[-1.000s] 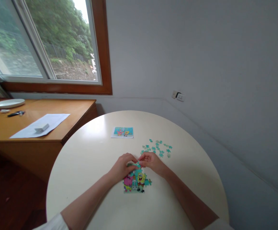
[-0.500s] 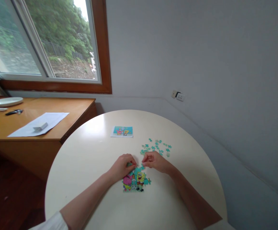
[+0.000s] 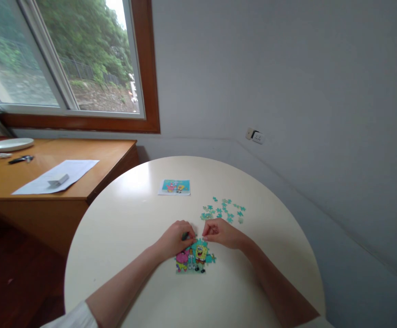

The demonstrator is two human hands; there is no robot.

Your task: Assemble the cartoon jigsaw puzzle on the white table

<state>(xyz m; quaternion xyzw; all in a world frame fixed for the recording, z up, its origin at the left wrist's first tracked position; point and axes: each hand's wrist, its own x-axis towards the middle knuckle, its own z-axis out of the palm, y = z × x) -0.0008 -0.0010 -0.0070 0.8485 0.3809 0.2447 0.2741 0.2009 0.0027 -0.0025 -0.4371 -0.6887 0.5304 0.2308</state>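
A partly built cartoon jigsaw puzzle (image 3: pixel 196 258) lies on the round cream table (image 3: pixel 133 218) in front of me. My left hand (image 3: pixel 176 238) rests curled at the puzzle's upper left edge, its fingertips pinched on a small teal puzzle piece (image 3: pixel 185 236). My right hand (image 3: pixel 220 233) sits just to the right, fingers curled in a loose pinch at the puzzle's top edge; what it holds is hidden. A scatter of several loose teal pieces (image 3: pixel 224 209) lies just beyond my right hand.
A small reference picture card (image 3: pixel 174 187) lies farther back on the table. A wooden desk (image 3: pixel 92 182) at left carries a paper sheet (image 3: pixel 56 176), a white plate (image 3: pixel 9 144) and a dark tool. A window and a wall socket (image 3: pixel 255 135) are behind.
My right hand drew a little away from my left, then settled at the puzzle's top edge. A teal piece now shows in my left fingertips. The puzzle has not moved.
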